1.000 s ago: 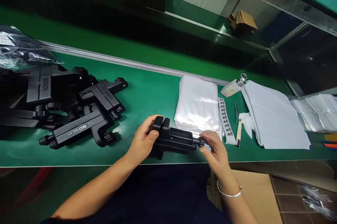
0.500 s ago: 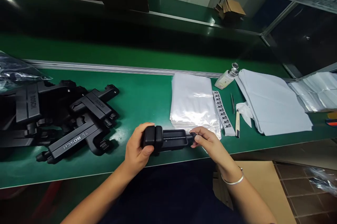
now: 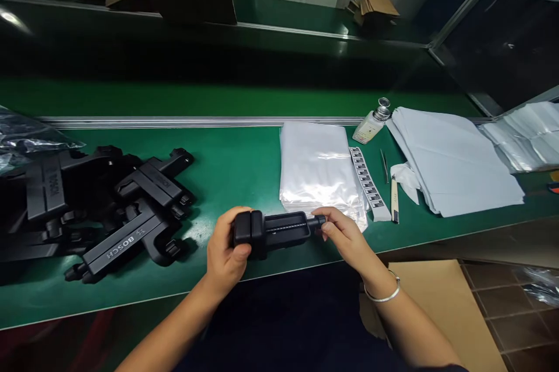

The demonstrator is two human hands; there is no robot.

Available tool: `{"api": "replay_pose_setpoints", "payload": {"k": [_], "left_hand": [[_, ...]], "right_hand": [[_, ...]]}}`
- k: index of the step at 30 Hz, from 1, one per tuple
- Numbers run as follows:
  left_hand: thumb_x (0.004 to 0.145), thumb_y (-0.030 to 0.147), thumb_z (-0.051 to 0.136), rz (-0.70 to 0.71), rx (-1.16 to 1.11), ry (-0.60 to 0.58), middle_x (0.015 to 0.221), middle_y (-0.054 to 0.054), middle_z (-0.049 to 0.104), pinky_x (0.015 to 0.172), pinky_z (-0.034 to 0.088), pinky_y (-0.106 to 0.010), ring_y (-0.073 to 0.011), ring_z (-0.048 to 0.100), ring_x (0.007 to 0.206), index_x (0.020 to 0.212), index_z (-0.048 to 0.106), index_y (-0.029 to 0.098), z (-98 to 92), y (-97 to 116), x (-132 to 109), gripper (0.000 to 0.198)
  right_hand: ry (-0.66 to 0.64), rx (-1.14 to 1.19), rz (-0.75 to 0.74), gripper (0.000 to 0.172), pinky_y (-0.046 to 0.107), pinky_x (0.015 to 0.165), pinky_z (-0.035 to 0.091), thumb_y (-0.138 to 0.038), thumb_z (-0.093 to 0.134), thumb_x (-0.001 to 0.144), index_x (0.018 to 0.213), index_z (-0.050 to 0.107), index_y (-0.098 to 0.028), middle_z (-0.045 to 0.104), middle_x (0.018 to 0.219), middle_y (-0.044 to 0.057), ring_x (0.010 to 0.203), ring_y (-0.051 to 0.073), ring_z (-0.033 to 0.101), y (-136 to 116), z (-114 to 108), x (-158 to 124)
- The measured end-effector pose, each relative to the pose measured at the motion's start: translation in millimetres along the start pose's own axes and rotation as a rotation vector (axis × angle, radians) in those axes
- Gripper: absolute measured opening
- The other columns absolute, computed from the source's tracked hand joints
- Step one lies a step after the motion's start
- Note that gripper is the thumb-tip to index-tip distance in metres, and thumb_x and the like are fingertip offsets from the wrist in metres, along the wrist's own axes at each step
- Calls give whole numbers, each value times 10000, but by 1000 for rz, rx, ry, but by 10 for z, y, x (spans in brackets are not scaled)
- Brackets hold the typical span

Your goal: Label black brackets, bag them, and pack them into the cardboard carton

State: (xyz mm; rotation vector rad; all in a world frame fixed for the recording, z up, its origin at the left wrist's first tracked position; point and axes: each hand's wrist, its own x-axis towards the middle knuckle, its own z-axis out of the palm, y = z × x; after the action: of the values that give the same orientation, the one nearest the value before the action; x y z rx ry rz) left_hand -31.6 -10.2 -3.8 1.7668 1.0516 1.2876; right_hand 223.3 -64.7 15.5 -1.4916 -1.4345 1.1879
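Observation:
Both hands hold one black plastic handle part (image 3: 279, 229) level above the near edge of the green bench (image 3: 236, 168). My left hand (image 3: 227, 252) is wrapped round its thick left end. My right hand (image 3: 343, 235) pinches the thin peg at its right end, a bracelet on that wrist. A stack of clear plastic bags (image 3: 318, 165) lies just behind the part.
A pile of black BOSCH handle parts (image 3: 109, 209) lies at the left, with a bag of more behind. Right of the bags are a label strip (image 3: 369, 183), tweezers (image 3: 384, 165), a small bottle (image 3: 371, 124), a pen (image 3: 395, 200) and white sheets (image 3: 454, 159). A cardboard box (image 3: 432, 308) stands below.
The part has been turned in both hands so its ribbed side faces me and it lies level. My head has shifted, so the bench sits lower in view.

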Motion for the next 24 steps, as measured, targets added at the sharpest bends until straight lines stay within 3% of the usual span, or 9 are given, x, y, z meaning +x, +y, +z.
{"api": "replay_pose_setpoints", "payload": {"k": [2,4,9,11,14,16,18,21,24], "left_hand": [[894,701,428,-172,-47,35,1020,-73,648,789,501,-345,-232,628,908,1149,603,212,14,-12,21,578],[878,726,425,-257,-114,41,1027,-75,640,793,497,-345,-233,619,909,1143,609,205,17,-34,21,613],[781,762,554,-137,-119,83,1005,-64,647,798,482,-330,-231,608,907,1114,634,209,4,-49,6,651],[784,751,563,-258,-167,75,996,-62,651,776,487,-319,-225,609,894,1103,641,206,29,-47,44,636],[783,740,573,-558,-320,90,910,-37,656,680,492,-285,-190,611,785,1076,644,201,102,-70,130,618],[745,745,613,-698,-414,117,846,-18,659,648,493,-272,-176,612,737,1049,648,198,150,-95,175,627],[695,752,656,-776,-478,142,815,-13,667,660,507,-282,-185,630,745,1033,648,194,185,-107,201,653],[638,759,696,-834,-512,154,803,-19,681,687,524,-300,-203,653,770,1013,651,181,213,-86,223,691],[602,758,721,-869,-531,163,787,-13,682,697,528,-298,-202,660,769,988,651,179,234,-44,242,699]], "right_hand": [[45,-111,-96,325,344,763,518,-425,531,951,1210,570,-234,652,919,48,826,206,630,-29,10,-8],[53,-194,-167,277,363,810,508,-406,537,948,1163,579,-237,657,996,70,886,221,624,-62,11,-17],[3,-125,-75,264,308,692,465,-431,481,973,1104,590,-230,608,844,23,751,184,568,-77,1,2],[1,-62,-28,283,296,669,442,-452,483,969,1092,595,-223,566,780,2,716,172,542,-58,10,30],[31,-6,0,294,289,656,426,-463,494,961,1071,604,-212,525,737,-13,693,162,525,-28,31,75],[57,39,-22,327,295,679,446,-447,502,959,1174,579,-213,532,761,-11,711,163,543,-15,37,90],[59,75,-49,387,307,729,473,-411,521,950,1289,526,-225,559,818,0,758,168,574,-13,30,90],[43,29,-33,349,312,774,482,-348,570,914,1247,574,-244,600,896,20,842,181,597,-17,5,77],[95,44,-12,379,298,727,479,-365,580,899,1255,565,-236,618,917,30,842,185,604,0,-10,71]]}}
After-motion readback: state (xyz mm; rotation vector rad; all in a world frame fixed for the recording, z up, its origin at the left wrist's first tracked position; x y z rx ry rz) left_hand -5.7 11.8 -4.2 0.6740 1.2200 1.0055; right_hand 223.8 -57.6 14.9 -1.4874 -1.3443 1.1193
